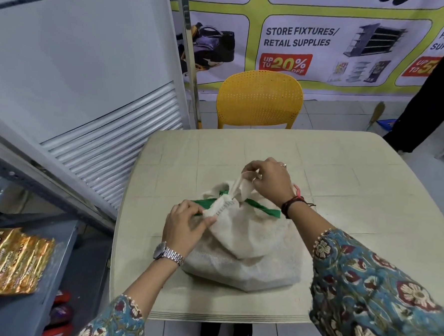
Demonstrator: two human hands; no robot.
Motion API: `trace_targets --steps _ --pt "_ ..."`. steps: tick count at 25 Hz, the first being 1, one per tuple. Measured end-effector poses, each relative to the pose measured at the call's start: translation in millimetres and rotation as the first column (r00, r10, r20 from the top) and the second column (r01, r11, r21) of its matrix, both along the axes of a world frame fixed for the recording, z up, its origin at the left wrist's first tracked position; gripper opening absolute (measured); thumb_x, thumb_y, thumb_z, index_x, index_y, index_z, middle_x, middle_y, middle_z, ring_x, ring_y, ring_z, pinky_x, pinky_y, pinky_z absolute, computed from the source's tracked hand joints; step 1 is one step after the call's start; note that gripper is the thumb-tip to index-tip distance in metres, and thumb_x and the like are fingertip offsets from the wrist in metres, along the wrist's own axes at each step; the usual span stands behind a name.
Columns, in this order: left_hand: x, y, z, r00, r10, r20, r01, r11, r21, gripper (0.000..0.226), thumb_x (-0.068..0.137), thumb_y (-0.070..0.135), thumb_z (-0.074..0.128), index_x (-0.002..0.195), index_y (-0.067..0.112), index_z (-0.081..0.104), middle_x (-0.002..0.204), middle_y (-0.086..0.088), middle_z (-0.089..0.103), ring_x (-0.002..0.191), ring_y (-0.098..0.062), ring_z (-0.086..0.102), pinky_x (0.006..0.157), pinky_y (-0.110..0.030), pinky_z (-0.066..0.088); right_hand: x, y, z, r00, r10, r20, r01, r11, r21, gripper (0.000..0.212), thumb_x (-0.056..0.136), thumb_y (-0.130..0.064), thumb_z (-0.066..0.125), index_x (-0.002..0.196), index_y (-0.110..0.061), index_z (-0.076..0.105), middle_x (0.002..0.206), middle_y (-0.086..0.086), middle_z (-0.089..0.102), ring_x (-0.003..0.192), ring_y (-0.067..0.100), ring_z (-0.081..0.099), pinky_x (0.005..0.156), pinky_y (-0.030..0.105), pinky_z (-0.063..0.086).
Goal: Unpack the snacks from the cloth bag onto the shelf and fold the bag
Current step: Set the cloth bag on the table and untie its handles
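The cloth bag sits near the middle of the pale bench, soft and slumped, probably light but bulging with contents that cannot be seen through the weave, so its mouth is the sensible place to take hold. The left hand pinches the rim by the green trim, while the right hand pinches a handle strap pulled up toward the far edge. To the left a grey shelf carries a gold snack packet; a yellow chair stands beyond the far edge, on a tiled floor.
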State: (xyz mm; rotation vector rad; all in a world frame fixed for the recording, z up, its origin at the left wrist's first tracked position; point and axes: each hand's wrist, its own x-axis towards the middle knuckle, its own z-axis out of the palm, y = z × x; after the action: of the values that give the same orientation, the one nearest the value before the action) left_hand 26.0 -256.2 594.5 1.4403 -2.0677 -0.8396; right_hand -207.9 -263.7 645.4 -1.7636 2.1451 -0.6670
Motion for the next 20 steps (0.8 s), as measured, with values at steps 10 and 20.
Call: trace_targets --steps 10,20 --pt "53 23 -39 0.763 -0.559 0.325 0.559 0.823 0.103 0.032 0.064 0.066 0.060 0.078 0.038 0.060 0.080 0.016 0.057 0.081 0.002 0.042 0.076 -0.028 0.042 -72 -55 -9 0.329 -0.548 0.769 0.669 0.710 0.220 0.017 0.085 -0.004 0.052 0.074 -0.012 0.063 0.085 0.009 0.064 0.083 0.027 0.065 0.065 0.032 0.058" --pt "2 -17 4 0.948 -0.269 0.170 0.256 0.962 0.094 0.015 0.087 0.041 0.053 0.090 0.033 0.065 0.087 0.013 0.068 0.072 -0.006 0.060 0.066 -0.025 0.050 -43 24 -49 0.728 -0.534 0.429 0.564 0.823 0.069 0.039 0.088 -0.008 0.054 0.127 -0.004 0.046 0.128 0.013 0.050 0.102 0.027 0.057 0.086 0.032 0.045"
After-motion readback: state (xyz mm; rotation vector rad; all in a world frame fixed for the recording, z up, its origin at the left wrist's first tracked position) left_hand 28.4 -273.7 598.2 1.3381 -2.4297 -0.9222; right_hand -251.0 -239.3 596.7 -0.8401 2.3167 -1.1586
